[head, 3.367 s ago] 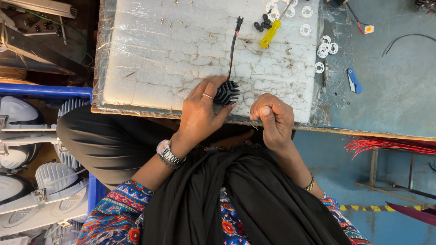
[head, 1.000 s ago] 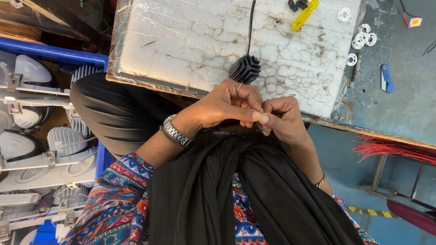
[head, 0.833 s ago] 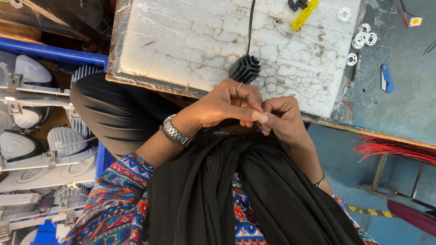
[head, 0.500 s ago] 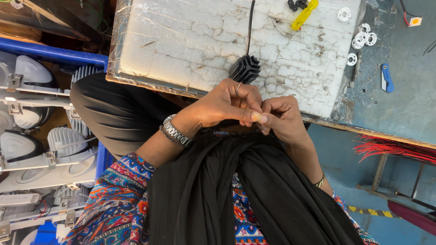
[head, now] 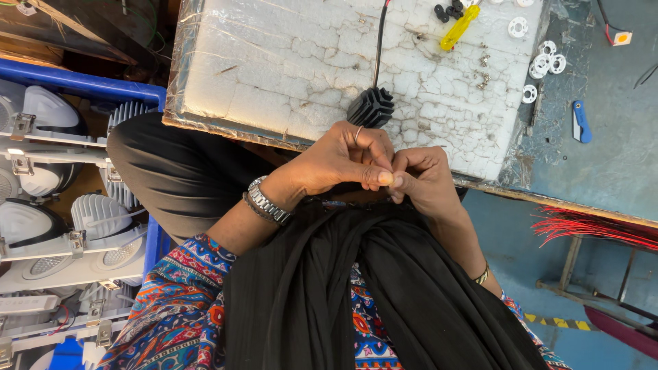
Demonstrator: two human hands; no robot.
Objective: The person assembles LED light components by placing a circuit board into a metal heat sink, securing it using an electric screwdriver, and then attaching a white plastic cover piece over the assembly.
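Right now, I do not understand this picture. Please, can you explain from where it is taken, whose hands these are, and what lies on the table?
The camera sits on a person's head and looks down, so both hands are that person's own. The left hand, with a metal wristwatch, and the right hand meet fingertip to fingertip over a black scarf; what they pinch is too small to tell. On the white foam board stand a black finned part with a cable, a yellow tool and white rings.

Left hand (head: pixel 343 161) and right hand (head: pixel 425 179) pinched together, fingertips touching, over black cloth (head: pixel 356 288); black finned heat sink (head: pixel 371 107) just beyond on white surface (head: pixel 274 68).
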